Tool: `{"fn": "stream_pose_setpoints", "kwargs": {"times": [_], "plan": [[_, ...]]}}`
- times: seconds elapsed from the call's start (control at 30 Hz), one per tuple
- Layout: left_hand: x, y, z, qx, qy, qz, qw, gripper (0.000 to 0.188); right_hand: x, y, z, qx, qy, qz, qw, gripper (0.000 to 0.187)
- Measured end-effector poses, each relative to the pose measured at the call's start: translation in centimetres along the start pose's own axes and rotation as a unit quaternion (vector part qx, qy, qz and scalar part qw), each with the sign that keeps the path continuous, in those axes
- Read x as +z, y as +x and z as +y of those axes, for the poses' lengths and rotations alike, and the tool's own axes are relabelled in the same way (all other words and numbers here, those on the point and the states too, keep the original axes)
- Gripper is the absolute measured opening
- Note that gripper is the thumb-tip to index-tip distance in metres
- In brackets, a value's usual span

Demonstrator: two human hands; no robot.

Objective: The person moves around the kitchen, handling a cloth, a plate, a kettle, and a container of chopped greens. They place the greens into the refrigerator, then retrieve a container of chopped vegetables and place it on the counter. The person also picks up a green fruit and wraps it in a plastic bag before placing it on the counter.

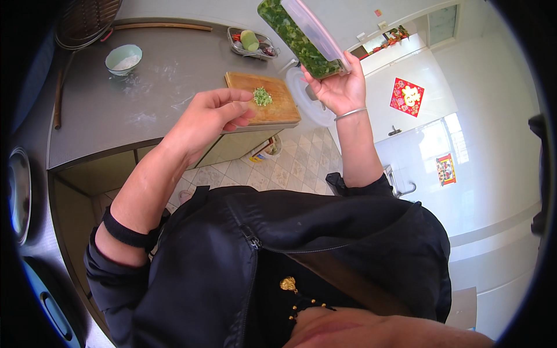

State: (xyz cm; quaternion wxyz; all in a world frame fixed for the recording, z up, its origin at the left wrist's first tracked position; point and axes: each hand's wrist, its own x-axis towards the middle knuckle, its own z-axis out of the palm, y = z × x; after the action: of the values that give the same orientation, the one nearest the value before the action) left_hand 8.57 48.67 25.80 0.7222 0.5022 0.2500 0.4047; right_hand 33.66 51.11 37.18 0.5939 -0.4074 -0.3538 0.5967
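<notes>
Raised at the upper right, my right hand (342, 87) grips a clear plastic container (304, 43) by its lower end. The container is tilted up on end and full of chopped green leaves, with a pale translucent lid along one side. My left hand (217, 113) hovers by the near left part of a wooden cutting board (278, 107). Its index finger and thumb are apart, the other fingers loosely bent, and nothing shows between them. On the board, just past those fingertips, lies a small heap of finely chopped pale green bits (263, 97).
A light green bowl of white powder (123, 61) stands on the grey counter (174, 75), with white dust around it. Behind the board sits a basket of vegetables (250, 43). A round translucent lid (307, 95) is beside the board. Wooden rods (162, 25) lie along the counter's edges.
</notes>
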Motion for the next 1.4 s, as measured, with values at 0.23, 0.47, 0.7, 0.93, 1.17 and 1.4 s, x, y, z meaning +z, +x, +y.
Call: {"fn": "stream_pose_setpoints", "kwargs": {"times": [0.23,0.47,0.7,0.93,1.17,1.4], "plan": [[-0.7,-0.6,-0.5,0.005,-0.002,0.004,1.0,0.034,-0.8,1.3,-0.5,-0.044,0.005,0.042,0.998,0.051],[-1.3,-0.1,-0.6,0.009,0.016,0.021,1.0,0.037,-1.3,1.5,-0.6,-0.056,0.034,0.077,0.995,0.048],[1.6,4.3,0.3,0.093,0.026,0.154,0.983,0.075,0.2,-0.3,2.7,-0.057,0.036,0.088,0.994,0.048],[4.4,8.1,0.6,0.147,-0.049,0.204,0.967,0.104,2.9,-1.3,10.2,-0.042,0.099,0.031,0.994,0.055],[1.7,6.4,-0.8,0.129,-0.074,0.204,0.968,0.061,1.1,-3.0,13.8,0.003,-0.039,-0.033,0.999,0.071],[-2.6,1.9,0.5,-0.02,-0.161,0.132,0.978,0.055,-2.4,-1.5,11.7,0.082,-0.06,-0.024,0.995,0.088]]}}
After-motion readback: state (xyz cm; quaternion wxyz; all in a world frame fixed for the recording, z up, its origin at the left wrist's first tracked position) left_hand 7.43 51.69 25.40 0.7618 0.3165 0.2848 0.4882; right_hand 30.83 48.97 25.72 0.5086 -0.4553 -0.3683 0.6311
